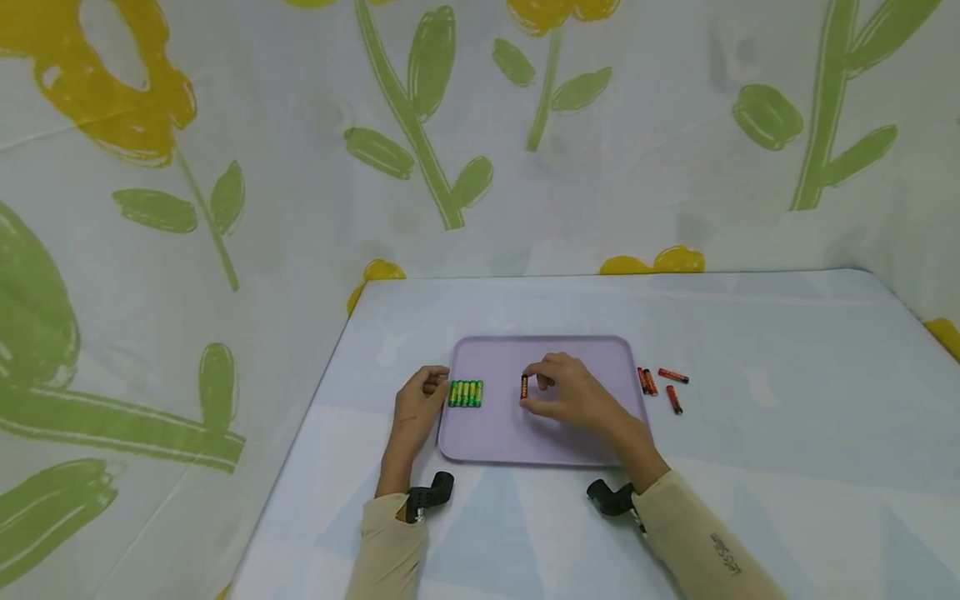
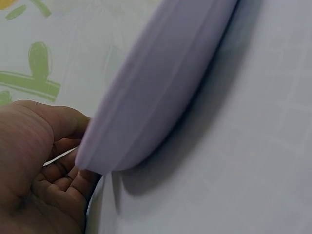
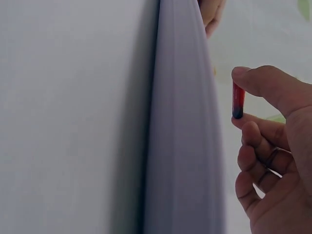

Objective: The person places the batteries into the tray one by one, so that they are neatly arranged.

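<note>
In the head view a lilac tray (image 1: 487, 442) lies on the table. My right hand (image 1: 573, 392) is over its middle, pinching a red and black battery (image 1: 524, 387) by its two ends between thumb and forefinger. The right wrist view shows that battery (image 3: 238, 100) upright between the fingertips, the other fingers loosely curled. Several green and yellow batteries (image 1: 466, 393) lie side by side in a row near the tray's left edge. Beside them my left hand (image 1: 420, 404) holds the tray's left rim (image 2: 122, 112), thumb over the edge and fingers curled at its outer side.
Several red and black batteries (image 1: 673, 376) lie loose on the table just right of the tray. A curtain (image 1: 637, 183) with yellow flowers and green leaves hangs behind and left of the table (image 1: 787, 400). A black wrist camera (image 1: 611, 497) sits on each arm.
</note>
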A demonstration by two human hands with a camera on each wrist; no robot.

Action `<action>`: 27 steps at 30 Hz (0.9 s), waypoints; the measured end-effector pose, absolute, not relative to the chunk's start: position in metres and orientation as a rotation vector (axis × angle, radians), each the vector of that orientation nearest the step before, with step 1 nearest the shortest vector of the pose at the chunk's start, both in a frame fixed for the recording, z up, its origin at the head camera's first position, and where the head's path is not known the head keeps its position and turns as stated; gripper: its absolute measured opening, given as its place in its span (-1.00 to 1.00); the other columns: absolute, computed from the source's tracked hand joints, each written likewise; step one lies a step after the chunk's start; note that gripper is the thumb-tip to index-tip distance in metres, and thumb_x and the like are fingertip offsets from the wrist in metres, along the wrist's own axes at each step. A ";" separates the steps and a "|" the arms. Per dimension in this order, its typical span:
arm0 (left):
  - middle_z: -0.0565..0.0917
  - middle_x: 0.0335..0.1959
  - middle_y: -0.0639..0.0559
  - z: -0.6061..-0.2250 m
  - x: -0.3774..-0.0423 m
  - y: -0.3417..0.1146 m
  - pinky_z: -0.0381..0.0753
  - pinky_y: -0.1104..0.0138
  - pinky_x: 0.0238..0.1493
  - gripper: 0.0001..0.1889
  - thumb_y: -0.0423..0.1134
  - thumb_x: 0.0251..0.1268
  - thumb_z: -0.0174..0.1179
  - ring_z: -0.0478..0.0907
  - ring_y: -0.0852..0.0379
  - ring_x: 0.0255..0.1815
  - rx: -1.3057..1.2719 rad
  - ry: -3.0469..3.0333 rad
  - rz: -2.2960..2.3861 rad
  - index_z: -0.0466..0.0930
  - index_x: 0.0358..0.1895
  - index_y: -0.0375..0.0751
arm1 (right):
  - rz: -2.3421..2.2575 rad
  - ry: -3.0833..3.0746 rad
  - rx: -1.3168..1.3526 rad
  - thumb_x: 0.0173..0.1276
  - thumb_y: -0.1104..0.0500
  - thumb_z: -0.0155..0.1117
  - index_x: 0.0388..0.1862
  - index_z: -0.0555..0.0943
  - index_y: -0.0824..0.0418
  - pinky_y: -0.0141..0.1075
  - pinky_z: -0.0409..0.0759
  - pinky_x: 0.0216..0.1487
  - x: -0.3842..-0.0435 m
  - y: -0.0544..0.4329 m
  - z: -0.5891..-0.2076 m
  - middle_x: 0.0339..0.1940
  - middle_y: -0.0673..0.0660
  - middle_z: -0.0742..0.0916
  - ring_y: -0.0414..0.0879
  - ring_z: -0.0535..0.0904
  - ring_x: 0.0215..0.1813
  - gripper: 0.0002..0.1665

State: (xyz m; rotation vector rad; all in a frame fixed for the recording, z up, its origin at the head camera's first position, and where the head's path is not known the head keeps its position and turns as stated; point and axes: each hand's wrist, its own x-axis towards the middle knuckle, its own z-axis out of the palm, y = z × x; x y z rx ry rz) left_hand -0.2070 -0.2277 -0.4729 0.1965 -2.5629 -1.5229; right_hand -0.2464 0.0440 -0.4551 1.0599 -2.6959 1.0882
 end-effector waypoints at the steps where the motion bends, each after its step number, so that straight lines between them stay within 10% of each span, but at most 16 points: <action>1: 0.64 -0.15 -0.08 -0.473 -0.208 -0.228 0.51 0.26 -0.13 -0.74 -0.34 0.42 0.19 0.51 0.06 -0.16 0.195 -2.563 -1.521 0.63 0.10 -0.26 | 1.095 -2.694 1.064 0.19 0.03 0.55 -0.09 0.71 0.15 -0.20 0.36 -0.16 -0.247 0.042 -0.455 -0.37 -0.01 0.54 -0.08 0.40 -0.23 -0.63; 27: 0.64 -0.14 -0.03 -0.480 -0.212 -0.229 0.50 0.32 -0.17 -0.74 -0.29 0.45 0.18 0.50 0.10 -0.19 0.227 -2.577 -1.522 0.63 0.12 -0.19 | 1.100 -2.688 1.070 0.16 0.03 0.58 -0.07 0.72 0.21 -0.25 0.38 -0.23 -0.252 -0.001 -0.474 -0.40 -0.08 0.51 -0.16 0.37 -0.31 -0.58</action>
